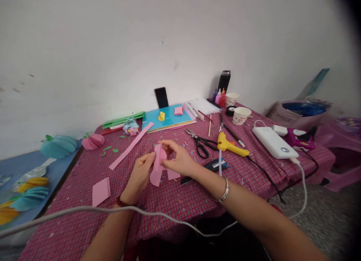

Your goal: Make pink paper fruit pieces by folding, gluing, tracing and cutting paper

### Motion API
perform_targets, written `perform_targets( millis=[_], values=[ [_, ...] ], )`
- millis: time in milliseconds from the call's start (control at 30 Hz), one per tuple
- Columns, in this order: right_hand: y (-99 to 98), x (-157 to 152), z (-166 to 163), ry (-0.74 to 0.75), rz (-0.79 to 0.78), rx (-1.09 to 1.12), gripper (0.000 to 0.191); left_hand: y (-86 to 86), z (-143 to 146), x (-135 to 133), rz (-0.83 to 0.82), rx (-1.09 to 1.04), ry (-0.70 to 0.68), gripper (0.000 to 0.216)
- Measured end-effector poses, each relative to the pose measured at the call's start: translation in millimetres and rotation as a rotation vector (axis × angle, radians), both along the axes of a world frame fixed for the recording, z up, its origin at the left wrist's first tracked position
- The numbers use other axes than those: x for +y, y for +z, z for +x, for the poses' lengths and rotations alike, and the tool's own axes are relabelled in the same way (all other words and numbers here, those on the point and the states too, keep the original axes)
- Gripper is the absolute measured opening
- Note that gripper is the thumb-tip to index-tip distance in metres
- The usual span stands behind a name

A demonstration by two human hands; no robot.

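Folded pink paper [157, 160] is held between both hands above the middle of the table. My left hand [141, 170] pinches its left edge with thumb and fingers. On the other side my right hand [180, 160] grips it, the fingers curled around the upper right part; a rounded pink piece shows there. Below the hands lie more pink paper pieces [173, 174], partly hidden. To the left is a folded pink square [100, 192], and a long pink strip [131, 146] lies behind it. Black-handled scissors [200, 142] rest beyond my right hand.
A yellow glue gun [231, 145] with a glue stick lies at right, near a white power bank [275, 142]. Paper cups [241, 115], paint bottles and a black flask stand at back right. A white cable [158, 213] crosses in front. Paper pumpkins [58, 146] sit left.
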State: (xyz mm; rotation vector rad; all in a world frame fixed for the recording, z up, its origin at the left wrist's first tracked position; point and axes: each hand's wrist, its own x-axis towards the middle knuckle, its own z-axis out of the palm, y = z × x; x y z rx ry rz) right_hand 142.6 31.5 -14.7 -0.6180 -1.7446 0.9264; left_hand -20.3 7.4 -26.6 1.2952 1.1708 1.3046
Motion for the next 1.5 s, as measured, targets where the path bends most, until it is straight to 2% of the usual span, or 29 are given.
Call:
perform_targets(
  millis=[200,367,467,500,567,667,700,833,1133,1333,1500],
  values=[
    [-8.3,2,-6,-0.019,-0.066,0.010,0.059,0.7,1,-5,0.050,0.082,-0.011,0.035],
    [-11.4,8,-10,-0.014,-0.218,0.209,0.051,1.5,7,-10,0.149,0.131,-0.064,0.035],
    [-13.1,13,-11,-0.031,-0.303,0.303,0.050,-1.0,14,-11,0.214,0.230,-0.021,0.076],
    [-13.8,14,-11,-0.045,-0.326,0.318,0.050,-1.8,16,-11,0.225,0.266,0.016,0.082],
    [-15.2,16,-12,-0.069,-0.356,0.322,0.049,-3.0,18,-11,0.211,0.273,0.095,0.071],
    [-16.9,14,-13,-0.055,-0.369,0.300,0.047,-3.1,15,-11,0.160,0.176,0.176,0.026],
    [-17.3,13,-14,-0.038,-0.370,0.290,0.047,-2.9,13,-10,0.142,0.145,0.189,0.017],
    [-19.0,10,-18,0.025,-0.368,0.279,0.051,-2.6,9,-6,0.100,0.009,0.208,0.018],
    [-20.6,10,-19,0.125,-0.424,0.330,0.052,5.7,15,-2,0.022,-0.268,0.106,0.023],
    [-18.7,7,-19,0.060,-0.344,0.262,0.051,0.5,14,-3,-0.004,-0.299,0.119,0.029],
    [-6.5,4,-9,-0.007,-0.218,0.279,0.039,2.5,10,3,-0.012,-0.350,0.124,0.017]
  ],
)
